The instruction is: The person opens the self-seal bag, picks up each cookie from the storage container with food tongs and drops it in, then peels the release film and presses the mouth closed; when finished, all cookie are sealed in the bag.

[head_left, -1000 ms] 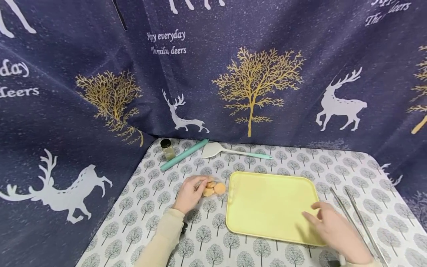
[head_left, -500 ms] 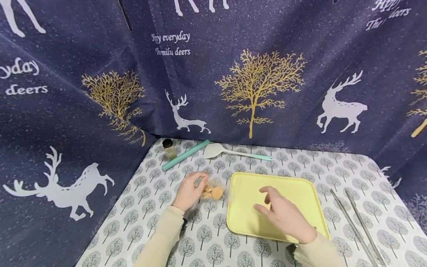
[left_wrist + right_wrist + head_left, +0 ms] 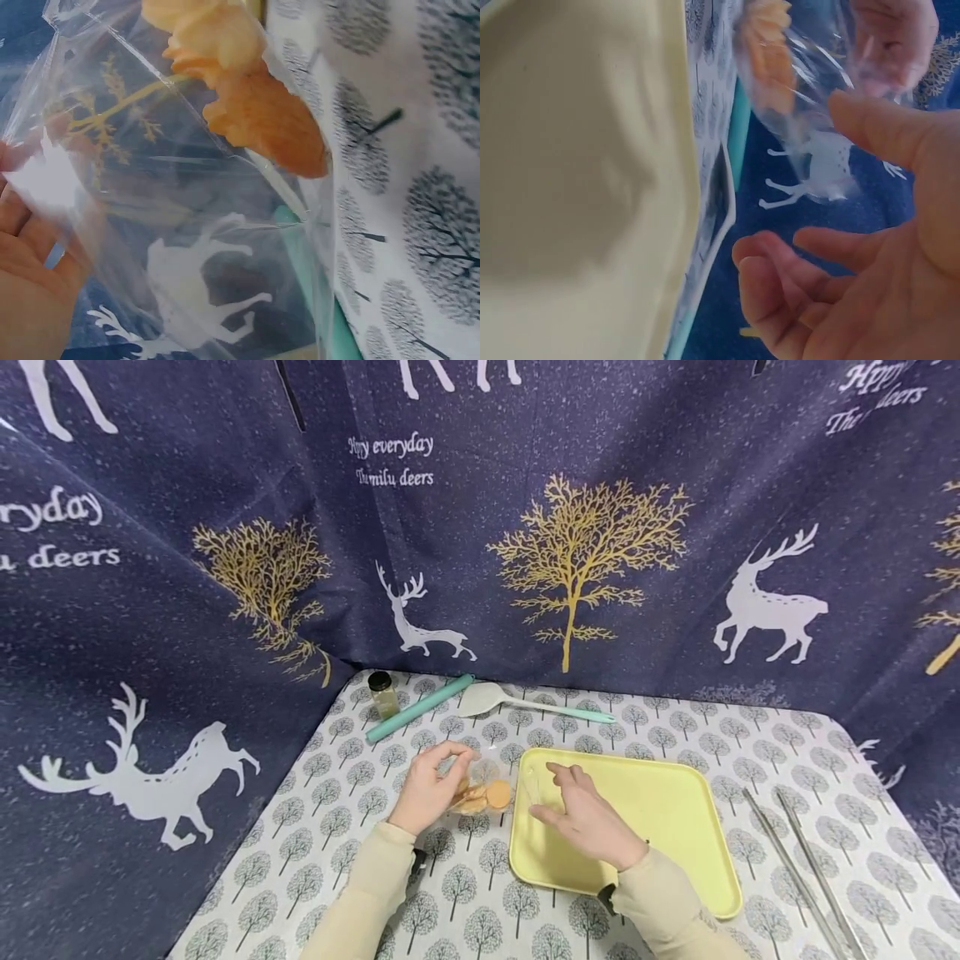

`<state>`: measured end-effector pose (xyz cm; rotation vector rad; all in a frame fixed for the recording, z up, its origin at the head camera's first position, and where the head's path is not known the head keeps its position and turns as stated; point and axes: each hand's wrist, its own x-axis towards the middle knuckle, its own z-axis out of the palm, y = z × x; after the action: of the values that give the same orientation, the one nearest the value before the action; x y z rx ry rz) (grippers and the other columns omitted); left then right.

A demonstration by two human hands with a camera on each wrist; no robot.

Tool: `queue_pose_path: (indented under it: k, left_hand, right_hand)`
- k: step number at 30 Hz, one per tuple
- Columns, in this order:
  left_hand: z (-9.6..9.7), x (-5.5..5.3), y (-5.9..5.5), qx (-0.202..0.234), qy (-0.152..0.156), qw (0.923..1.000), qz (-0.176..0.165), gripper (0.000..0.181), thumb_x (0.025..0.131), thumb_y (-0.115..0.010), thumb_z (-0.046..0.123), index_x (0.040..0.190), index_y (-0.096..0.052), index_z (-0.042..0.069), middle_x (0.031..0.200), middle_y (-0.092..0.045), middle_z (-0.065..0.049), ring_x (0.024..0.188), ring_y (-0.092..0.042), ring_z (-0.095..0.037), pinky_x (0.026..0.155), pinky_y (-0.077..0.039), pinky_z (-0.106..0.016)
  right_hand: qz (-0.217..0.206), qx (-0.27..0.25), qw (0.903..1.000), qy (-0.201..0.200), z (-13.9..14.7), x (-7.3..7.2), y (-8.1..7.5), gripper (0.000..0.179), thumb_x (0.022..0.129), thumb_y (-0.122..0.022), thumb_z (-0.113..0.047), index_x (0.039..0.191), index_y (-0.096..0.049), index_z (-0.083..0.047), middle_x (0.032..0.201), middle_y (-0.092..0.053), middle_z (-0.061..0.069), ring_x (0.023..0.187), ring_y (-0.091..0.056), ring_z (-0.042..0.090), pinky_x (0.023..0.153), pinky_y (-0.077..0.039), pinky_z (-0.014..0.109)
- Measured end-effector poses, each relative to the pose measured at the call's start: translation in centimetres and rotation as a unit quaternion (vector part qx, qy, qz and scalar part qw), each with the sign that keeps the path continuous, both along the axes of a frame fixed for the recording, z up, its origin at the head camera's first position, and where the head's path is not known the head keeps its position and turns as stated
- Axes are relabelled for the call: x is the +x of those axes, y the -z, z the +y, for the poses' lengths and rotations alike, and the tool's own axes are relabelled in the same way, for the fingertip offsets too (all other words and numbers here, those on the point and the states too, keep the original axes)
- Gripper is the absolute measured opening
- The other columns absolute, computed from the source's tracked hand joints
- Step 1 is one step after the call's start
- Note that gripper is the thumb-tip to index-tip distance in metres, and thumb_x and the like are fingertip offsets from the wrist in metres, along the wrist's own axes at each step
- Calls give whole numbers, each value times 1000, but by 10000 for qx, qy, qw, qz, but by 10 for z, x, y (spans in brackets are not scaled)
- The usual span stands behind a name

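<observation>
A clear plastic bag (image 3: 187, 180) with several golden-brown cookies (image 3: 498, 793) inside is in my left hand (image 3: 429, 787), left of the tray. The left wrist view shows those fingers gripping the crinkled film at its upper part, with the cookies lying toward the far side of the bag. My right hand (image 3: 591, 820) hovers over the left half of a yellow tray (image 3: 667, 827), nothing in it. In the right wrist view its thumb is spread apart from the loosely bent fingers, close to the bag.
At the back left stand a small jar (image 3: 384, 700) with a black lid, a teal rod (image 3: 420, 708) and a white spatula (image 3: 482, 698) with a teal handle. Two long metal rods (image 3: 797, 867) lie right of the tray. A dark blue curtain (image 3: 465, 543) hangs behind the table.
My right hand has moved left from the tray's right edge across to its left half, nearer the bag. The left hand keeps its hold, and the bag has shifted slightly.
</observation>
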<state>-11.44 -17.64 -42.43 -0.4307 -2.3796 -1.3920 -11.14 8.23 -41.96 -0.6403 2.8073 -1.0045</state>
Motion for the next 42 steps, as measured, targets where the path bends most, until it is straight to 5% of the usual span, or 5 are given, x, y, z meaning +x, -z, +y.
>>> queue_pose_path:
  k: [8,13,20,29,42]
  left_hand:
    - [3,1,-6,412,205,9989,78,13,98,-59,18,101,-70,13,106,-72,3,97,-66,-20,100,-46,-40]
    - [6,3,-11,545,106,9984,-106,12,98,-58,9,101,-69,5,105,-72,-7,99,-65,-25,101,-45,-45]
    - [10,17,-37,619,128,9980,-44,12,98,-57,5,101,-67,0,105,-72,-12,108,-63,-28,100,-45,-46]
    - [1,21,-33,659,127,9977,-50,13,97,-58,4,104,-68,1,109,-72,-9,93,-65,-16,81,-53,-30]
    - [-22,26,-18,1006,-279,9936,-426,16,98,-59,13,107,-69,3,112,-71,-6,106,-63,-20,91,-49,-46]
  right_hand:
    - [-131,-799,9966,-174,-5,-9,5,24,97,-60,-26,109,-65,-5,94,-64,-2,84,-60,17,73,-52,29]
    - [-242,-1252,9912,-344,-4,-16,6,27,103,-49,-26,101,-65,-5,83,-65,5,74,-61,19,66,-51,27]
    - [-341,-1574,9861,-406,-5,-21,3,18,100,-55,-14,99,-65,1,83,-65,9,72,-61,22,60,-52,25]
    - [-242,-1786,9835,-134,-19,-32,-19,22,101,-53,-18,98,-68,-2,85,-67,8,75,-64,24,67,-51,30]
    - [-213,-1891,9812,-319,-35,-37,-49,22,101,-52,-20,100,-68,-4,83,-68,6,68,-58,14,62,-49,29]
